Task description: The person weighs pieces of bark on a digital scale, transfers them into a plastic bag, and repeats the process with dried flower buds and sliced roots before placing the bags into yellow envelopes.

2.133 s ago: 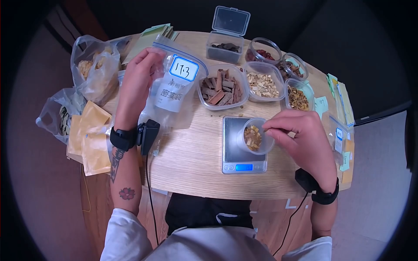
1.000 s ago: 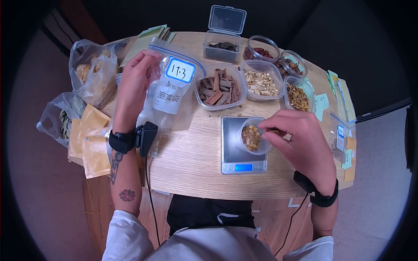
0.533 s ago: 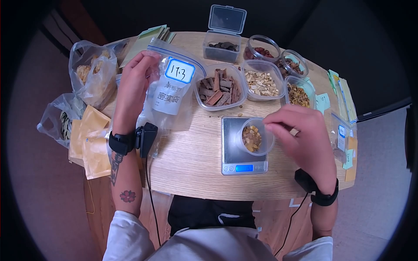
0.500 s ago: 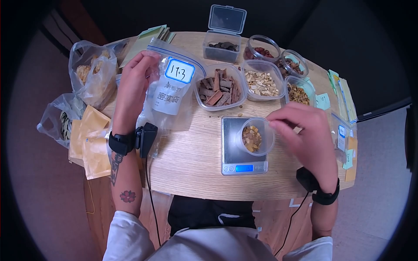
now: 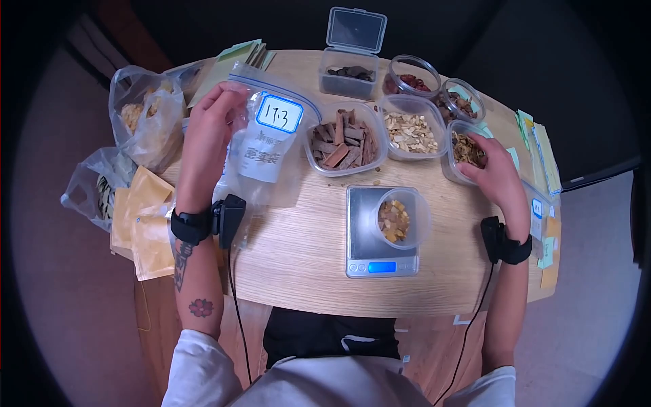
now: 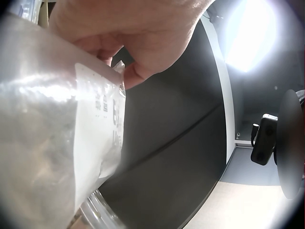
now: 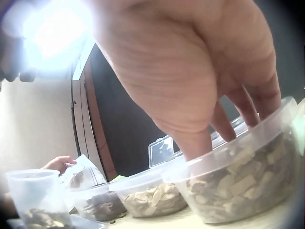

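My left hand (image 5: 215, 125) pinches the edge of a clear zip bag (image 5: 261, 173) labelled 17.3; in the left wrist view the bag (image 6: 97, 129) hangs from the fingertips. At the right, my right hand (image 5: 498, 173) reaches into a tub of yellow-brown pieces (image 5: 461, 173). The right wrist view shows its spread fingers (image 7: 221, 121) dipping below the rim of that tub (image 7: 238, 191), fingertips hidden. Between the hands, a clear cup (image 5: 405, 227) with yellow and brown chunks stands on a scale (image 5: 363, 230) with a lit blue display.
Tubs of bark strips (image 5: 344, 146) and pale slices (image 5: 410, 132) stand beyond the scale. Behind them are an open-lidded box (image 5: 349, 74) and two round jars (image 5: 410, 78). Plastic bags (image 5: 152, 122) and tan packets (image 5: 152, 234) lie left, papers (image 5: 539, 152) right.
My right hand has left the cup, moving away and to the right into the tub of yellow-brown pieces, its fingers now spread. The left hand still holds the bag in nearly the same place.
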Action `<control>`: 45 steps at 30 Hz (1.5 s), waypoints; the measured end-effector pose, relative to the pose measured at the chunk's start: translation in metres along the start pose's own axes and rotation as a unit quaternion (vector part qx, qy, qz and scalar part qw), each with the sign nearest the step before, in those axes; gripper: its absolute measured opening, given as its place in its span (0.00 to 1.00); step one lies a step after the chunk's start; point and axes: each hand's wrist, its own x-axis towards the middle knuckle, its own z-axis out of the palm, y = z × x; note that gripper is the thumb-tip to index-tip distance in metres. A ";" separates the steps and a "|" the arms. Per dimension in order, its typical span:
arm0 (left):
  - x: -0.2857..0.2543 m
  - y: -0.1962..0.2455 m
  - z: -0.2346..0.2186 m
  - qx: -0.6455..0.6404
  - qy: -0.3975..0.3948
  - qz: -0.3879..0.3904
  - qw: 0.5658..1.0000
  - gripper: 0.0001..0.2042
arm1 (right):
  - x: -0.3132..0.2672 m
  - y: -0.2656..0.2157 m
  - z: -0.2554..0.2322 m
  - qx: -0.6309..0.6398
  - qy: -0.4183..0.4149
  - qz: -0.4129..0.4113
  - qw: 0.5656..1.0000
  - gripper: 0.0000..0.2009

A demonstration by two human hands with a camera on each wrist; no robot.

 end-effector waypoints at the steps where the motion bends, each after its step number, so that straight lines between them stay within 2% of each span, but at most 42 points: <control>1: -0.001 0.001 0.001 0.002 0.000 -0.001 1.000 0.07 | 0.003 0.002 0.000 -0.007 -0.005 0.004 1.000 0.28; 7: 0.000 0.000 -0.001 0.010 -0.001 0.002 1.000 0.07 | 0.017 0.003 -0.011 -0.028 -0.103 -0.021 0.994 0.28; 10: -0.001 0.001 0.001 0.004 0.004 0.001 1.000 0.07 | 0.023 0.005 -0.013 -0.037 -0.105 -0.073 0.991 0.25; 16: -0.002 0.001 0.001 0.005 0.001 0.002 1.000 0.07 | 0.020 0.000 -0.015 -0.016 -0.071 -0.083 0.994 0.14; 19: -0.002 0.001 0.002 0.002 0.004 0.001 1.000 0.07 | 0.021 0.006 -0.010 -0.014 -0.036 -0.114 0.993 0.11; 22: -0.002 0.002 0.002 -0.003 0.006 0.000 1.000 0.07 | 0.018 0.002 -0.014 -0.027 -0.042 -0.096 0.994 0.10; 25: 0.000 0.001 0.000 0.008 0.008 0.001 1.000 0.06 | 0.018 0.005 -0.015 -0.011 -0.004 -0.112 0.994 0.09; 32: -0.002 0.002 -0.002 0.030 -0.002 -0.002 1.000 0.06 | 0.017 0.013 -0.011 0.044 0.053 -0.093 0.993 0.09; 36: -0.003 0.003 0.000 -0.004 -0.012 -0.006 1.000 0.05 | 0.016 0.013 -0.009 0.089 0.083 -0.038 0.992 0.09; 39: -0.002 0.001 0.000 0.006 -0.011 -0.003 1.000 0.05 | 0.016 0.023 -0.006 0.117 0.085 0.005 0.990 0.09; 45: -0.003 0.004 0.001 0.013 0.006 -0.024 1.000 0.05 | 0.008 0.020 -0.003 0.134 0.089 -0.001 0.987 0.10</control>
